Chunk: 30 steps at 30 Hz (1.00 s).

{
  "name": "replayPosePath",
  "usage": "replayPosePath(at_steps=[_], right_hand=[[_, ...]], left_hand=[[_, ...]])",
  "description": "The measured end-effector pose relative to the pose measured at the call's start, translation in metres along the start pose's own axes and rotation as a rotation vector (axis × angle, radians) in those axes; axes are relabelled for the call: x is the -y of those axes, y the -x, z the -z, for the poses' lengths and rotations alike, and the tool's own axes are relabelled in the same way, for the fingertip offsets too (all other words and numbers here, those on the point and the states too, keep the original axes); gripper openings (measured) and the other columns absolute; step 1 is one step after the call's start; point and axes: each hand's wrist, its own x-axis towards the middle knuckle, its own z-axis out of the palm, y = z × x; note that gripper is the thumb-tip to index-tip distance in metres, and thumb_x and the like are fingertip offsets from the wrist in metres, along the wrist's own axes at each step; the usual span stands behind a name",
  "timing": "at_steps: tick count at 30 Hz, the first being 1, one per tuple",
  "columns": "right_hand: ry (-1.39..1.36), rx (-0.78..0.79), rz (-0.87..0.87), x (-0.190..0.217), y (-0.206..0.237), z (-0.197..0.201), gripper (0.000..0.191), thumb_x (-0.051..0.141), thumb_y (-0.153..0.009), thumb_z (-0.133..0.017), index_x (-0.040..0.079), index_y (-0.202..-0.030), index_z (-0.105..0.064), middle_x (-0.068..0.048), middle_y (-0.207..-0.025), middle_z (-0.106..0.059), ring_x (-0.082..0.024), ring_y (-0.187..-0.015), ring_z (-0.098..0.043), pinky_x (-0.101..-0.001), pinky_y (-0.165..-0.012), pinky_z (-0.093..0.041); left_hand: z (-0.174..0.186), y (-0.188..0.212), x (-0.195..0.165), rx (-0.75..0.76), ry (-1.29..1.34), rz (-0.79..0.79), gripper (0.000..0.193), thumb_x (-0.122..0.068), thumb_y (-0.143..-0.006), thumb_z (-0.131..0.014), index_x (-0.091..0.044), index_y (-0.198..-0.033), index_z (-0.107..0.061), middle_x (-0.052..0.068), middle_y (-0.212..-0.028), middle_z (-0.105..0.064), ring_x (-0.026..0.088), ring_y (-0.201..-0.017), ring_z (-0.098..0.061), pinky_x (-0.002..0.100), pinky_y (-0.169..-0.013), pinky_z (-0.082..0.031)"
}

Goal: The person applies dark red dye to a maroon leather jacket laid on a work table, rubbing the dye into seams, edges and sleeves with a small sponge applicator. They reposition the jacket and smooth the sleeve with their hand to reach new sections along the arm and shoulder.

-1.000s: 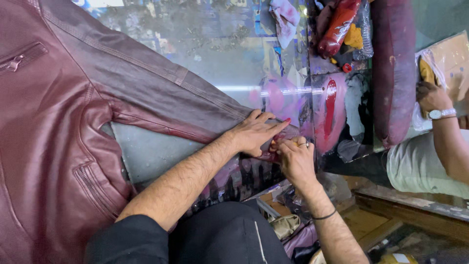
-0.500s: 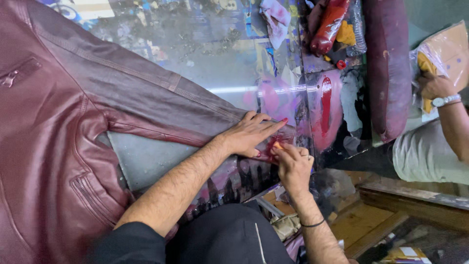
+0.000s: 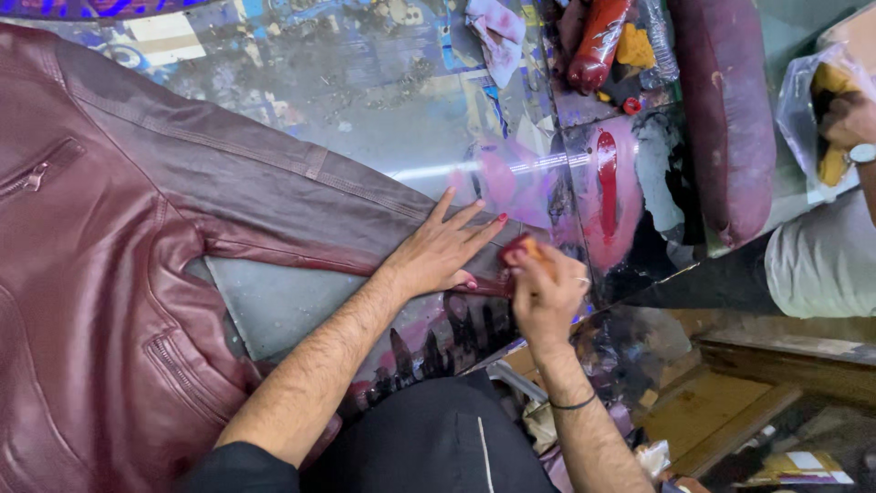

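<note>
A dark red leather jacket lies spread on a paint-stained glass table, one sleeve stretched to the right. My left hand lies flat with fingers spread on the sleeve near its cuff. My right hand is closed around a small red-stained sponge and presses it against the cuff end, right beside my left fingertips.
A red bottle, a stained rag and a dark red roll of leather lie at the far right of the table. Another person's hand with a wristwatch holds a plastic bag at the right edge. Wooden boards lie below right.
The view has shifted slightly. My right hand has stayed at the cuff, working the sponge in small moves; my left hand stays pressed on the sleeve.
</note>
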Motion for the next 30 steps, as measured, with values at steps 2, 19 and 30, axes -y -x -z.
replayPosePath(at_steps=[2, 19, 30], right_hand=[[-0.010, 0.104, 0.030, 0.001, -0.008, -0.006, 0.020, 0.011, -0.085, -0.075, 0.020, -0.102, -0.078, -0.004, -0.117, -0.068, -0.029, -0.105, -0.059, -0.0452, -0.090, -0.042], [-0.060, -0.005, -0.112, -0.016, 0.044, 0.035, 0.028, 0.010, -0.087, -0.074, 0.016, -0.115, -0.075, -0.007, -0.126, -0.064, -0.032, -0.111, -0.058, -0.0431, -0.095, -0.045], [-0.055, -0.042, -0.128, -0.007, 0.075, 0.032, 0.031, 0.017, -0.082, -0.079, 0.019, -0.112, -0.076, -0.010, -0.124, -0.063, -0.031, -0.111, -0.058, -0.0462, -0.095, -0.040]], left_hand=[[0.004, 0.000, 0.001, 0.096, -0.023, 0.028, 0.114, -0.050, -0.072, -0.084, -0.009, -0.161, -0.024, 0.007, -0.147, -0.053, 0.028, -0.152, -0.030, 0.059, -0.125, -0.007], [-0.012, -0.008, -0.009, 0.065, -0.065, 0.024, 0.067, -0.052, -0.087, -0.065, -0.014, -0.141, -0.058, 0.003, -0.154, -0.047, 0.031, -0.151, -0.025, 0.064, -0.122, -0.006], [-0.024, -0.017, -0.022, 0.084, -0.076, -0.016, 0.058, -0.034, -0.090, -0.062, -0.009, -0.141, -0.058, 0.006, -0.159, -0.042, 0.033, -0.153, -0.024, 0.065, -0.122, -0.008]])
